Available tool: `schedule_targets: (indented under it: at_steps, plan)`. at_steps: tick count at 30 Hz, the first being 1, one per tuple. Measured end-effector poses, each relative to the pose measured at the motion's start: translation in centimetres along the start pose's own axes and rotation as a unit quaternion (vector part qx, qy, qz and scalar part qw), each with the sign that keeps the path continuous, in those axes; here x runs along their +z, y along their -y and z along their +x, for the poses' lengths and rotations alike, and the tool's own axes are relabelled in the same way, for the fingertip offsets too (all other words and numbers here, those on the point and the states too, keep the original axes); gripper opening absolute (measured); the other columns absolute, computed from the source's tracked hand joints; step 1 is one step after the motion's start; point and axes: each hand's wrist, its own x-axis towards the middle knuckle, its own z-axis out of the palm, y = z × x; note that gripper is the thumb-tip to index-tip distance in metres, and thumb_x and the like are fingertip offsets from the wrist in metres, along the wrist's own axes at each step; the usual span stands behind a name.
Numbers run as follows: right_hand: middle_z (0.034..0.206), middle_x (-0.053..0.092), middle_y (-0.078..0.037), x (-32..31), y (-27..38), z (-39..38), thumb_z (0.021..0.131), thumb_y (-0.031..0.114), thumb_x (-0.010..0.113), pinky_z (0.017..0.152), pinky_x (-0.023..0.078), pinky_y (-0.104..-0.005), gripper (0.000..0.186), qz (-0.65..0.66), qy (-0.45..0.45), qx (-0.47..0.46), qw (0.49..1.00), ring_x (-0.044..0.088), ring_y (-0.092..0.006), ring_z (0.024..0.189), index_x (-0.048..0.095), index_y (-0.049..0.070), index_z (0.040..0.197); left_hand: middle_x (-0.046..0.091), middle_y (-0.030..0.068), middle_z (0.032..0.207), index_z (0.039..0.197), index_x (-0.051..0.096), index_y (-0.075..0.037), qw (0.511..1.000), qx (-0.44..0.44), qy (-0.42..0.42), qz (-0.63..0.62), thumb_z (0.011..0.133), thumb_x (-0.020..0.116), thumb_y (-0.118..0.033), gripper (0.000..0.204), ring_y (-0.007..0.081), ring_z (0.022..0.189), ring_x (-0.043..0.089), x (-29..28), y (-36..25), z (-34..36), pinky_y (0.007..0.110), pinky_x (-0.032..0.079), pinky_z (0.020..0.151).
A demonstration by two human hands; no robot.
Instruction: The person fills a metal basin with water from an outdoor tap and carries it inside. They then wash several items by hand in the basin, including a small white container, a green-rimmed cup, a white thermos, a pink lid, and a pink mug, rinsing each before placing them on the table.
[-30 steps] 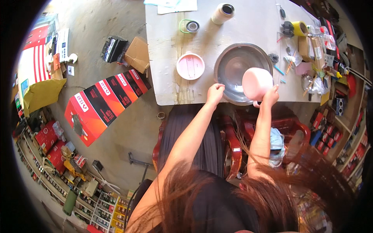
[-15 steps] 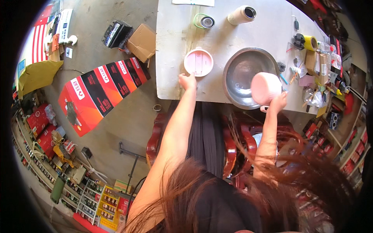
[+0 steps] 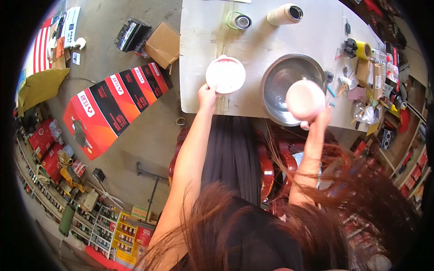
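Note:
My left hand (image 3: 207, 96) pinches the edge of a round white-and-pink lid (image 3: 226, 75), held at the near left part of the table. Glare washes out most of the lid's face. My right hand (image 3: 320, 119) grips a pale pink cup (image 3: 305, 100) over the right side of a wide steel basin (image 3: 275, 86). The cup is tipped so that a round pink face shows; a small pink part juts out beside my fingers. What lies under the cup in the basin is hidden.
A cream bottle (image 3: 281, 16) without a lid and its small cap with a green loop (image 3: 242, 21) stand at the far side of the table (image 3: 199, 40). Tape, pens, small boxes and plastic bags crowd the right edge. A red and black carton (image 3: 113, 106) lies on the floor to the left.
The lid has come slightly left and its face has tilted into bright glare. The pink cup has shifted a little left and turned in my right hand.

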Motion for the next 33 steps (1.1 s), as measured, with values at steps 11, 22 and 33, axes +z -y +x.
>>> schedule_targets:
  at_steps: [11, 22, 33]
  plan:
    - [0.108, 0.062, -0.015, 3.9, 1.0, -2.5, 0.096, 0.048, 0.045, 0.071, 0.052, -0.0467, 0.055, 0.157, 0.061, -0.044, 0.985, 0.062, -0.0316, 0.093, 0.057, -0.001, 0.117, 0.065, -0.0021, 0.090, 0.099, 0.064, -0.009, 0.991, -0.125, -0.023, -0.043, 0.089, 0.061, -0.012, 0.011, 0.0061, 0.074, 0.056, -16.8, 1.3, -6.8, 0.021, 0.042, 0.063]
    - [0.088, 0.059, -0.006, 20.0, -5.9, -12.9, 0.076, 0.012, 0.061, 0.078, 0.046, -0.0380, 0.013, -0.286, 0.359, -0.732, 0.503, 0.058, -0.0249, 0.089, 0.058, 0.010, 0.088, 0.060, 0.0049, 0.096, 0.106, 0.057, 0.001, 0.944, 0.206, -0.241, 0.092, 0.084, 0.058, -0.001, 0.022, 0.0113, 0.076, 0.054, -16.3, -2.0, -7.1, 0.025, 0.044, 0.063]
    - [0.114, 0.060, -0.004, 21.1, -11.2, -12.2, 0.072, 0.013, 0.064, 0.102, 0.038, -0.0335, 0.022, -0.310, 0.272, -0.722, 0.556, 0.050, -0.0190, 0.119, 0.064, 0.012, 0.094, 0.059, 0.0057, 0.086, 0.094, 0.057, -0.013, 0.578, 0.634, -0.067, 0.510, 0.070, 0.072, -0.010, 0.029, 0.0270, 0.071, 0.061, -7.2, -4.6, -2.9, 0.036, 0.052, 0.061]
